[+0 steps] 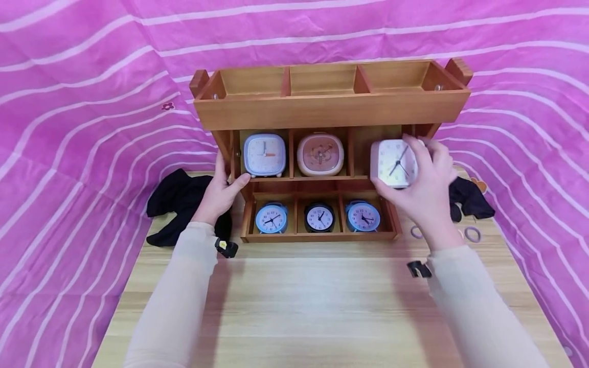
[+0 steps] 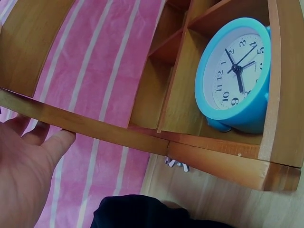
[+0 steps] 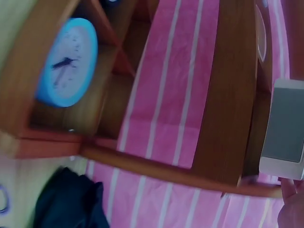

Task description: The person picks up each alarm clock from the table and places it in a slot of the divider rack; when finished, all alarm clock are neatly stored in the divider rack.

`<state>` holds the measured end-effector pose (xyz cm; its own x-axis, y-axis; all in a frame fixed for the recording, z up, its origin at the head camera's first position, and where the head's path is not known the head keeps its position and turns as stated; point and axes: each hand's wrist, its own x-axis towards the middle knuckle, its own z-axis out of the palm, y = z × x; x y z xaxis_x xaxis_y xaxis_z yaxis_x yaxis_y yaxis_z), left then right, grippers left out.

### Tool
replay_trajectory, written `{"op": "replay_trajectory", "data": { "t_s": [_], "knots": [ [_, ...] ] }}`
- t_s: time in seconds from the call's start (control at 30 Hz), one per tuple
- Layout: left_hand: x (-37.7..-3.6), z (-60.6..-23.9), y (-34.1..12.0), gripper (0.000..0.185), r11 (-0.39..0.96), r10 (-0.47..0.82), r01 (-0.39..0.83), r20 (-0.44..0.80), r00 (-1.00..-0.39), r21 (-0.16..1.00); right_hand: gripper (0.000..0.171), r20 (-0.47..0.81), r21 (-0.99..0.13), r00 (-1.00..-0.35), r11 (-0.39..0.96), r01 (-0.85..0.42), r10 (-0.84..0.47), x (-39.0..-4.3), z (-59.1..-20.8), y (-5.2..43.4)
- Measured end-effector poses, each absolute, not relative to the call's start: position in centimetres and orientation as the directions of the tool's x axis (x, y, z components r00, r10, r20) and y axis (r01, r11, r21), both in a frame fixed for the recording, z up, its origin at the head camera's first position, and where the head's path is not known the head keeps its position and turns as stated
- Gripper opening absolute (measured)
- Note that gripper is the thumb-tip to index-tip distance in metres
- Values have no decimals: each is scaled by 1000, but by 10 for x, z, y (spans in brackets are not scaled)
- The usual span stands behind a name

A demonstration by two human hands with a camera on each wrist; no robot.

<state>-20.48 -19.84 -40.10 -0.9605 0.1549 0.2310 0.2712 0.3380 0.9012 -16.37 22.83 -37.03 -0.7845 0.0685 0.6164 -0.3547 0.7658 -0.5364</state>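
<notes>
A white square alarm clock (image 1: 397, 163) is gripped between the thumb and fingers of my right hand (image 1: 425, 186), in front of the middle tier's right compartment. The right wrist view shows the clock's grey underside or back (image 3: 285, 126). My left hand (image 1: 221, 191) holds the left side of the three-tier wooden shelf (image 1: 331, 112), thumb at the front. In that middle tier sit a blue-and-white square alarm clock (image 1: 264, 155) on the left and a pinkish rounded alarm clock (image 1: 320, 154) in the centre. The bottom tier bears a blue round clock (image 1: 271, 219), a black one (image 1: 319, 217) and another blue one (image 1: 363, 216).
Black cloth (image 1: 177, 209) lies left of the shelf, with a smaller black cloth bundle (image 1: 471, 197) to the right. Hair ties (image 1: 472, 234) lie on the wooden table (image 1: 313, 306). The top tier has three bare compartments. Pink striped fabric (image 1: 83, 153) surrounds the table.
</notes>
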Motion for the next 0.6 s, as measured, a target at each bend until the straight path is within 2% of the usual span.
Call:
{"op": "replay_trajectory", "data": {
  "t_s": [0.27, 0.6],
  "knots": [
    [-205, -404, -200, 97, 328, 151, 278, 240, -959, 903, 90, 528, -546, -848, 784, -295, 49, -203, -367, 209],
    [-206, -405, -200, 96, 346, 148, 265, 227, -963, 900, 93, 435, -570, -899, 785, -244, 36, -215, -372, 205]
  ]
}}
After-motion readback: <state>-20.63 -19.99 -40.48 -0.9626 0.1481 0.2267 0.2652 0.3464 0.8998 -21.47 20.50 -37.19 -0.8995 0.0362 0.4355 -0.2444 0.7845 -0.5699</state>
